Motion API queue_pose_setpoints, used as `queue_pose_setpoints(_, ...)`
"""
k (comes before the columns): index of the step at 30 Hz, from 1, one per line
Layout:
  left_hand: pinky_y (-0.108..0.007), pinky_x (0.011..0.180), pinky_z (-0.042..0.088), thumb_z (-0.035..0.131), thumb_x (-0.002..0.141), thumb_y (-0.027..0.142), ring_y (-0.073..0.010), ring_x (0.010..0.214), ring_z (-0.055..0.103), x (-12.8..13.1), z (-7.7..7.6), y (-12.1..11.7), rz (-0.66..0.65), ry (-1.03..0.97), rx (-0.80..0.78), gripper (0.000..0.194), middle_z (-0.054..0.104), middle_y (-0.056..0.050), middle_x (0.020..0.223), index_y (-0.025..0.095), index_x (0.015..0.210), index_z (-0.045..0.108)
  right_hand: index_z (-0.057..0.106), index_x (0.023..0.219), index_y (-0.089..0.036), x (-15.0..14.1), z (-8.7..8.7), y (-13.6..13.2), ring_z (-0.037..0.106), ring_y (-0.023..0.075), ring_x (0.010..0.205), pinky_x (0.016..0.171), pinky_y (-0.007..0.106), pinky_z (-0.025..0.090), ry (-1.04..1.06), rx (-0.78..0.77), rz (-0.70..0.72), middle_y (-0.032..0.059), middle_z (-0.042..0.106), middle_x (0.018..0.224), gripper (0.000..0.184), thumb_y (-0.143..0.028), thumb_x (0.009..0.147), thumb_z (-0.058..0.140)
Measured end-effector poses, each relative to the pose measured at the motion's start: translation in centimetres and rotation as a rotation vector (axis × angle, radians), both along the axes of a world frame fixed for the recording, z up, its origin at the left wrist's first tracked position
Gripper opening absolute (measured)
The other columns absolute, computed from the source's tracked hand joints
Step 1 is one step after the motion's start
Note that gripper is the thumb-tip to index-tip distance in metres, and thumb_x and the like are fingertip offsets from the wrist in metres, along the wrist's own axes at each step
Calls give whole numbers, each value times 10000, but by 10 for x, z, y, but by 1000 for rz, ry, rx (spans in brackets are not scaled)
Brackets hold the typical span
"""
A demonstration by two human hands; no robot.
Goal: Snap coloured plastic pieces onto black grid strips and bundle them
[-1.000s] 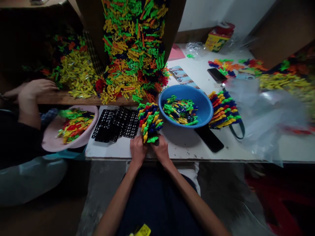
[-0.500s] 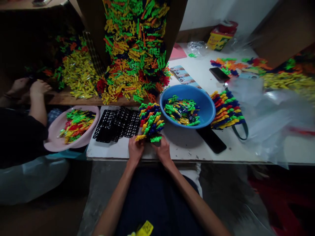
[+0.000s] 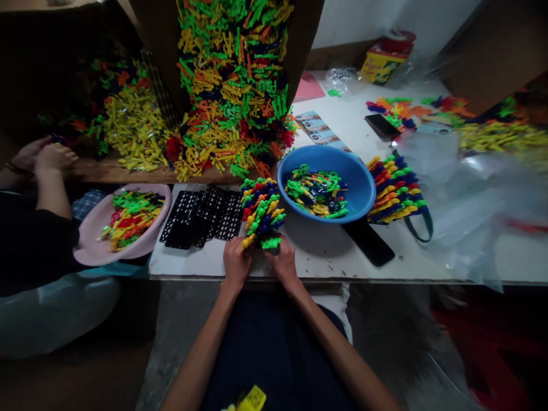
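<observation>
- Bundle of coloured figures (image 3: 262,206): stood near the counter's (image 3: 319,264) front edge, between black grids (image 3: 192,220) and blue basin (image 3: 361,191).
- Left hand (image 3: 237,262) and right hand (image 3: 282,261) were closed on its near end, fingertips hidden.
- Yellow figure (image 3: 246,243) by left hand had jutted sideways, then sat closer in; likely small adjustment.
- Co-worker's hand (image 3: 55,157) had drawn back from yellow pile (image 3: 137,128).

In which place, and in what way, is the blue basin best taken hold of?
Probably by the near rim of the blue basin, from the person's side, thumb inside and fingers under the lip. The rim stands above the table, while one coloured bundle crowds its left and another pile of pieces its right.
</observation>
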State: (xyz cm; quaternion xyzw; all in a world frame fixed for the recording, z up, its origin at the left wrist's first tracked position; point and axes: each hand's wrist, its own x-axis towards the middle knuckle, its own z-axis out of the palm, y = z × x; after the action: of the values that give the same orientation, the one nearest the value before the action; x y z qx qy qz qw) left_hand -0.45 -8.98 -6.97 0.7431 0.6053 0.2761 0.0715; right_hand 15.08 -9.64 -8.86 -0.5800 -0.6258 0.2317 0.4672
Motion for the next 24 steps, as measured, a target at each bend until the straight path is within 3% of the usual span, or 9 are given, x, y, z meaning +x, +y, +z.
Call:
queue_pose_setpoints(7, -318, 755, 431, 502, 760, 49, -235, 857, 621, 5, 18, 2, 36, 178, -225, 225, 694, -99, 857, 160, 888, 651, 606, 1036, -193, 1, -2, 0, 649, 247, 912, 798, 362, 533, -22, 11, 18, 88, 678, 961, 214, -305, 854, 613)
queue_pose_setpoints(10, -303, 736, 438, 547, 763, 112, -236, 866, 640, 2, 25, 7, 0, 153, -313, 241, 710, -97, 900, 180, 960, 670, 609, 1029, -191, 0, -3, 0, 647, 250, 914, 802, 367, 534, -10, 33, 18, 87, 674, 957, 205, -296, 853, 616)
queue_pose_setpoints(14, -296, 665, 426, 597, 779, 191, -248, 827, 659, 0, 30, 11, 59, 120, -407, 271, 726, -90, 882, 217, 1033, 687, 617, 1043, -194, -3, 0, -1, 645, 254, 945, 830, 378, 531, -6, 16, -2, 93, 678, 982, 208, -314, 873, 609)
queue_pose_setpoints(17, -292, 651, 424, 609, 778, 187, -247, 817, 667, 3, 26, 9, 84, 72, -384, 279, 732, -77, 867, 231, 1040, 691, 636, 1014, -198, -7, 5, 1, 653, 242, 928, 837, 374, 525, 12, -20, -41, 88, 688, 967, 189, -346, 914, 574)
queue_pose_setpoints(20, -290, 678, 439, 588, 852, 266, -234, 824, 667, 8, 19, 5, 134, -12, -296, 148, 730, -74, 864, 236, 946, 698, 650, 941, -196, -10, 8, 3, 663, 222, 849, 800, 355, 524, 39, -31, -92, 75, 694, 903, 218, -392, 939, 555)
queue_pose_setpoints(24, -301, 718, 461, 550, 903, 357, -230, 833, 655, 11, 10, 0, 178, -101, -198, 186, 721, -75, 869, 223, 902, 678, 652, 874, -200, -11, 9, 4, 666, 213, 824, 778, 335, 518, 30, -18, -117, 66, 693, 852, 252, -432, 932, 573)
